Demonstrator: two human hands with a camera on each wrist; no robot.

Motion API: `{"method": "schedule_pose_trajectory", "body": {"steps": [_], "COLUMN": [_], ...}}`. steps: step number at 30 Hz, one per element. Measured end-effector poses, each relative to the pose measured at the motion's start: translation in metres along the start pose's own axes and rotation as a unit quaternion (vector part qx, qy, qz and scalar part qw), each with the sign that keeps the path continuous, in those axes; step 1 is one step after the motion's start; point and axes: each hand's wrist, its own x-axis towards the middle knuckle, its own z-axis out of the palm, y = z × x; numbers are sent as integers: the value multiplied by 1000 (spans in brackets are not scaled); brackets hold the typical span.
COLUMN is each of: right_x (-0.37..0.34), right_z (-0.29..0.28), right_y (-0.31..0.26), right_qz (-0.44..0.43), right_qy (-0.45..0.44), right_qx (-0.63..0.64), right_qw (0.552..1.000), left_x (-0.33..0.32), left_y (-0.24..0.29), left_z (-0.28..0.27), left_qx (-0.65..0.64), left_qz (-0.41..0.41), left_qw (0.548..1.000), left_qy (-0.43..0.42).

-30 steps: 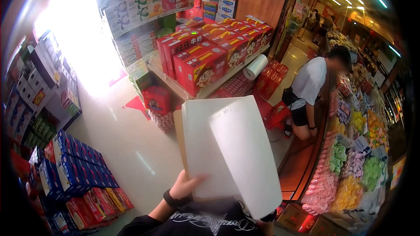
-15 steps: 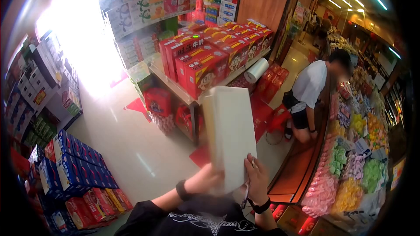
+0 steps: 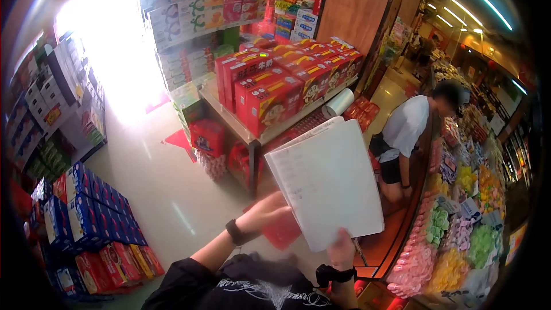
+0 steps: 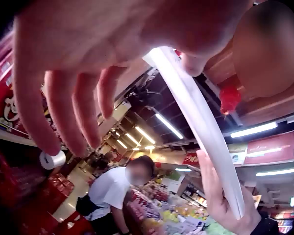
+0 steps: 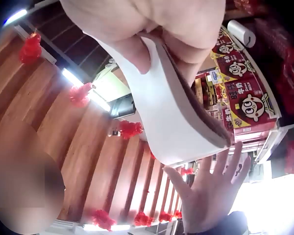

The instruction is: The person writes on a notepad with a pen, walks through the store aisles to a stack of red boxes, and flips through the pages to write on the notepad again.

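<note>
A notebook (image 3: 327,186) with white pages lies open to view in front of my chest, faint handwriting along its left side. My right hand (image 3: 342,250) grips its bottom edge, thumb on the page; the right wrist view shows the fingers (image 5: 186,61) behind the dark back. At the left edge is my left hand (image 3: 270,212), partly hidden by the notebook. Its fingers are spread and loose in the right wrist view, where the left palm (image 5: 208,198) faces the notebook. In the left wrist view the notebook (image 4: 196,112) appears nearly edge-on beside the left thumb.
Red milk cartons (image 3: 267,103) fill a display table ahead. A person in a white shirt (image 3: 408,117) bends at the right beside a counter of bagged sweets (image 3: 442,218). Blue boxes (image 3: 94,212) are stacked at the lower left. A plastic roll (image 3: 338,102) sits by the table.
The notebook went from a lifted page, through nearly edge-on, to facing me and tilted. My left hand has loosened from its left side; my right hand, hidden at first, now holds the bottom.
</note>
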Motion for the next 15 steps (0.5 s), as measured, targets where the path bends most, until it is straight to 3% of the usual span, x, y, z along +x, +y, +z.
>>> {"method": "schedule_pose_trajectory", "body": {"steps": [1,4,7,10,15], "right_x": [-12,-17,-23,-12,-14], "right_z": [41,35,33,7,27], "right_y": [-5,-6,-9,-13,-39], "right_qz": [-31,-3,-83,-88,-136], "right_qy": [-6,13,-46,-101,-116], "right_qx": [-15,-48,-206,-99,-227], "right_qw": [999,999,974,986,957], "left_x": [2,7,10,8,4], "left_y": [6,4,-5,-3,-7], "left_z": [6,12,9,1,-17], "left_qx": [-48,-29,-107,-144,-110], "left_qz": [18,3,-10,-32,-31], "left_qw": [998,999,994,988,993], "left_qy": [-28,-43,5,48,32]}}
